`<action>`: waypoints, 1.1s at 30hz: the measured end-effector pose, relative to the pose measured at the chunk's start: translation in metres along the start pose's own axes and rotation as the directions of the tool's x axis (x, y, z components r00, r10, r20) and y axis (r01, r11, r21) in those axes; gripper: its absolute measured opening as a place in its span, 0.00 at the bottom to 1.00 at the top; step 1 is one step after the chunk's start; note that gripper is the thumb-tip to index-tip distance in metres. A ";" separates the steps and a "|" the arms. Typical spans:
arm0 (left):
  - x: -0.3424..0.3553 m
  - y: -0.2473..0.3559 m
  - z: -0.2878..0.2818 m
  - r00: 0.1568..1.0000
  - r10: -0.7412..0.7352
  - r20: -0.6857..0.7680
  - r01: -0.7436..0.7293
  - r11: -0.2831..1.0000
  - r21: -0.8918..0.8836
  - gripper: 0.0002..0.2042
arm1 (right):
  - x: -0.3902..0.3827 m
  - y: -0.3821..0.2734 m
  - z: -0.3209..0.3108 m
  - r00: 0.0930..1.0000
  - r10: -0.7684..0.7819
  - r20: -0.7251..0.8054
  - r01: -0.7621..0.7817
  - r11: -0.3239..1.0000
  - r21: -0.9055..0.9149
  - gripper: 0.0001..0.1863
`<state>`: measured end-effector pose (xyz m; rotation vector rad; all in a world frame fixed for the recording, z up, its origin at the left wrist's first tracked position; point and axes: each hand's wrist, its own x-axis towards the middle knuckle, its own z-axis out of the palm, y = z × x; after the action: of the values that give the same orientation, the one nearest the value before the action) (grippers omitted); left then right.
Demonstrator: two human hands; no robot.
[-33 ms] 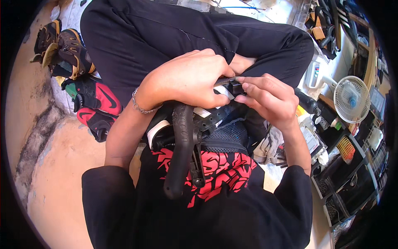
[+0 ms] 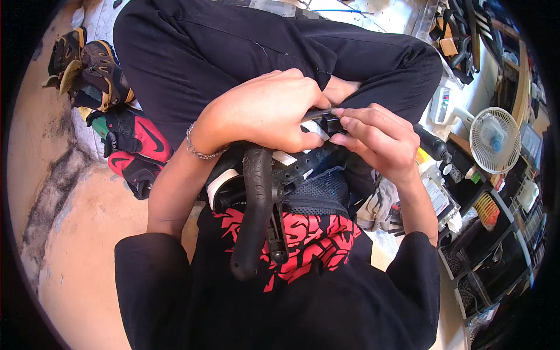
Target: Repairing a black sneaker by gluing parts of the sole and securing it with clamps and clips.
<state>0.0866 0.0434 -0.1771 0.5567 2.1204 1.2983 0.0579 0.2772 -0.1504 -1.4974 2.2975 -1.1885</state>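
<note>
A black and white shoe (image 2: pixel 291 169) rests in my lap over a dark mesh item (image 2: pixel 318 198). My left hand (image 2: pixel 262 108) curls over the shoe's upper part, fingertips on a thin dark strip (image 2: pixel 315 114). My right hand (image 2: pixel 382 140) pinches at that strip and a small black piece (image 2: pixel 331 122) beside it, close to my left fingertips. Below my left hand hangs a black curved tool handle (image 2: pixel 252 227) with a metal lever (image 2: pixel 277 233) alongside it; how it attaches is hidden.
Hiking shoes (image 2: pixel 102 76) and red-black sneakers (image 2: pixel 146 140) lie at the left by a stained wall (image 2: pixel 41 175). At the right are a white fan (image 2: pixel 494 140), a black bottle (image 2: pixel 431 143), rags (image 2: pixel 373 207), footwear pieces (image 2: pixel 461 41) and black racks (image 2: pixel 478 256). My crossed legs surround the work.
</note>
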 end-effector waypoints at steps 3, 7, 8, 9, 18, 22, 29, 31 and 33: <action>-0.002 -0.004 0.007 0.993 0.074 -0.096 -0.066 0.995 0.081 0.20 | -0.003 0.004 0.005 0.999 0.035 -0.026 -0.034 0.998 0.055 0.16; 0.001 -0.003 0.004 1.000 -0.010 0.025 0.008 0.998 0.058 0.19 | -0.015 0.009 0.011 0.997 0.070 -0.034 -0.068 0.995 0.067 0.17; 0.000 -0.004 0.005 1.000 -0.014 0.012 0.013 0.997 0.071 0.20 | -0.019 0.010 0.013 0.997 0.059 -0.043 -0.056 0.996 0.067 0.17; -0.001 -0.005 0.007 1.000 -0.018 -0.001 0.018 0.996 0.085 0.20 | -0.021 0.010 0.014 0.997 0.059 -0.045 -0.056 0.996 0.068 0.17; -0.009 -0.022 -0.007 0.995 -0.002 0.098 0.024 0.974 -0.225 0.20 | -0.026 -0.005 0.003 0.968 0.250 0.032 -0.252 0.963 0.095 0.26; -0.018 -0.035 0.000 0.979 -0.069 0.191 0.163 0.827 -0.539 0.20 | -0.028 -0.007 0.009 0.955 0.292 -0.048 -0.280 0.944 0.176 0.27; -0.005 -0.036 -0.003 0.963 -0.127 0.237 0.223 0.870 -0.439 0.27 | -0.028 0.008 0.017 0.989 0.146 -0.025 -0.144 0.987 0.069 0.30; 0.004 -0.024 -0.011 0.947 -0.155 0.281 0.253 0.900 -0.356 0.31 | -0.030 0.009 0.006 0.979 0.204 -0.031 -0.200 0.975 0.100 0.31; 0.015 -0.009 -0.017 0.912 -0.114 0.394 0.114 0.993 0.024 0.35 | -0.036 0.014 -0.004 0.931 0.344 -0.121 -0.311 0.921 0.234 0.29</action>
<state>0.0638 0.0380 -0.1831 0.6266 1.7887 1.0197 0.0632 0.3121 -0.1676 -0.9276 2.3108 -1.4379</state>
